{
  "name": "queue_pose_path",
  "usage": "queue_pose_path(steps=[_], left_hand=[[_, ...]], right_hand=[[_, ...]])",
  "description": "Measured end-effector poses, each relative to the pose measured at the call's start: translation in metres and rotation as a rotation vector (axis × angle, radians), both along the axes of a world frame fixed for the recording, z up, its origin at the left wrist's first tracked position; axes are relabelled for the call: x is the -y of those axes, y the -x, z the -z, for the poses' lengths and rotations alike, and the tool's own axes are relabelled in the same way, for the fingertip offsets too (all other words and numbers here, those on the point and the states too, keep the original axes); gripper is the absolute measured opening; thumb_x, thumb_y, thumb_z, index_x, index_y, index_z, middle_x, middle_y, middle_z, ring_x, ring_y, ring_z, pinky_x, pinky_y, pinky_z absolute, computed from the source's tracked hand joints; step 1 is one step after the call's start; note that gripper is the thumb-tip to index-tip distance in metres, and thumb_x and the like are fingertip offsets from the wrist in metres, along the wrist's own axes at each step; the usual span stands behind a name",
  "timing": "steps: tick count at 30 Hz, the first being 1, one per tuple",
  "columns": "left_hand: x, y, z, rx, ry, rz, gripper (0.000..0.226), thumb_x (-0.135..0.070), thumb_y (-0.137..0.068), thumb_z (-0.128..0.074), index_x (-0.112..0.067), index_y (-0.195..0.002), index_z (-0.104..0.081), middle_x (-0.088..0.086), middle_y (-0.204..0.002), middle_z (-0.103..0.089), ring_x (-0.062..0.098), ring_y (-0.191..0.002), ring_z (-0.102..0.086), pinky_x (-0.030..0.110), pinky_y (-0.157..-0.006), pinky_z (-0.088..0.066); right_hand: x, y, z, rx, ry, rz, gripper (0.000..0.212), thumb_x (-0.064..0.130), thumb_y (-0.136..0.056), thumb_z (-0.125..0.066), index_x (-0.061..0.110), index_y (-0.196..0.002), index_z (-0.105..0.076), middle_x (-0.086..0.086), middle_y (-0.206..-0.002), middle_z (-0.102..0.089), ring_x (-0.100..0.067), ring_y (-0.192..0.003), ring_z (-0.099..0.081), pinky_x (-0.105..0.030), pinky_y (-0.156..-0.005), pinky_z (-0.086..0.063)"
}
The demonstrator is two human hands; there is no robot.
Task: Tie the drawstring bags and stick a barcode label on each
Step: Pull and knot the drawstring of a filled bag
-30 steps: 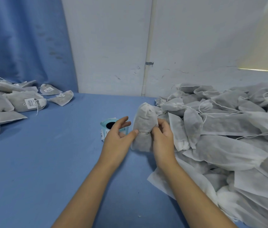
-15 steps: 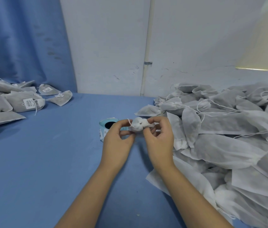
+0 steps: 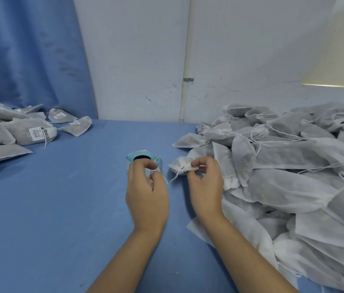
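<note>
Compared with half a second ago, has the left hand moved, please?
Yes: pinching the string, the left hand has drawn left, off the bag in the right hand, further across the label roll.

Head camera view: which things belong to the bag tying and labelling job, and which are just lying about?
Job: left hand pinching the drawstring; right hand gripping the small bag; label roll; bag pile at right; labelled bags.
Lying about: blue curtain; wall pipe.
</note>
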State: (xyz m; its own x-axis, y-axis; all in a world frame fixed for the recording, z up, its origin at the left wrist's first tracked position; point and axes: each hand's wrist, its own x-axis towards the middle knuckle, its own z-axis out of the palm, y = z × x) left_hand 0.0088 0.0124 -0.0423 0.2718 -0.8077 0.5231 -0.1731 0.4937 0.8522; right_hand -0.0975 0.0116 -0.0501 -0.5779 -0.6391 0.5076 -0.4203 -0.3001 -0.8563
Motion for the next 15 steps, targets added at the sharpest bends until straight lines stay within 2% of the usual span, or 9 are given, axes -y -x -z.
queue_pose_path(steps=[3,5,7,10,12,15], left_hand=[[0.000,0.007,0.003,0.021,-0.222,0.170,0.009,-0.025,-0.092,-0.050,-0.024,-0.091,-0.058,-0.009,-0.088,-0.064,0.010,-0.072,-0.063,0.022,-0.069,-0.046],[0.001,0.011,0.007,-0.006,-0.324,0.270,0.008,-0.030,-0.092,-0.056,-0.023,-0.091,-0.060,-0.010,-0.087,-0.067,0.004,-0.077,-0.066,0.013,-0.066,-0.044],[0.003,0.012,0.008,-0.024,-0.328,0.329,0.006,-0.027,-0.091,-0.061,-0.022,-0.089,-0.062,-0.010,-0.081,-0.068,-0.005,-0.071,-0.062,0.006,-0.062,-0.043],[0.007,0.010,0.009,-0.011,-0.309,0.329,0.010,-0.022,-0.092,-0.060,-0.020,-0.083,-0.064,-0.007,-0.065,-0.061,-0.001,-0.054,-0.052,0.008,-0.054,-0.039],[0.008,0.009,0.010,-0.023,-0.325,0.332,0.013,-0.020,-0.093,-0.059,-0.018,-0.082,-0.065,-0.006,-0.064,-0.060,-0.002,-0.054,-0.049,0.010,-0.054,-0.039],[0.009,0.010,0.007,-0.150,-0.357,0.390,0.013,-0.016,-0.092,-0.058,-0.018,-0.083,-0.067,-0.015,-0.053,-0.056,-0.002,-0.050,-0.046,0.014,-0.054,-0.039]], right_hand=[[-0.002,-0.002,-0.001,-0.005,0.008,0.000,0.034,-0.008,-0.081,-0.059,0.025,-0.080,-0.051,0.003,-0.094,-0.056,0.006,-0.083,-0.054,-0.006,-0.072,-0.042],[-0.003,-0.003,-0.002,-0.018,0.001,-0.001,0.030,-0.009,-0.081,-0.060,0.020,-0.082,-0.054,0.000,-0.095,-0.057,0.007,-0.083,-0.055,-0.006,-0.071,-0.042],[-0.004,-0.004,-0.003,-0.021,-0.018,-0.019,0.023,-0.009,-0.080,-0.059,0.013,-0.087,-0.057,-0.002,-0.098,-0.057,0.010,-0.081,-0.055,-0.005,-0.069,-0.042],[-0.005,-0.004,-0.002,-0.081,-0.068,-0.029,0.020,-0.005,-0.081,-0.058,0.011,-0.093,-0.059,-0.001,-0.100,-0.057,0.003,-0.084,-0.055,-0.009,-0.077,-0.042],[-0.006,-0.007,-0.004,-0.126,-0.062,-0.020,0.017,0.000,-0.083,-0.061,0.011,-0.097,-0.059,0.002,-0.102,-0.055,0.001,-0.088,-0.053,-0.013,-0.083,-0.041],[-0.010,-0.012,-0.009,-0.057,0.071,0.030,0.018,0.007,-0.087,-0.064,0.018,-0.087,-0.049,0.007,-0.092,-0.046,0.004,-0.077,-0.050,-0.008,-0.071,-0.039]])
